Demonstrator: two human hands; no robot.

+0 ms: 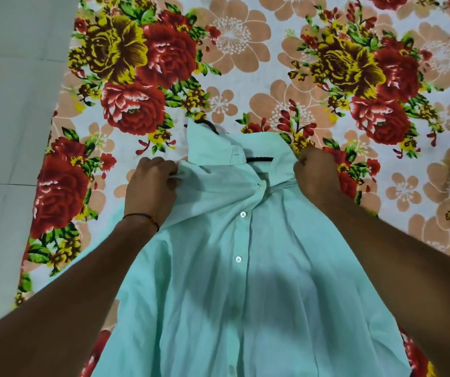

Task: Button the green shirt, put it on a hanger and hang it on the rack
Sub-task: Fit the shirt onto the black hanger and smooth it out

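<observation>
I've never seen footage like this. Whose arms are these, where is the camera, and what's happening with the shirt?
There is no machine here. These are a person's two bare arms, filmed by one wide-angle camera worn on the head and looking down, so this is the only view. A green shirt lies on a flowered sheet, and the front buttons that show are fastened. Part of a black hanger shows inside the open collar. The left hand has a grip on the cloth beside the collar, and the right hand holds the cloth on the other side.

The buttoned mint-green shirt (245, 268) lies front-up, black hanger (259, 159) inside its collar.
</observation>
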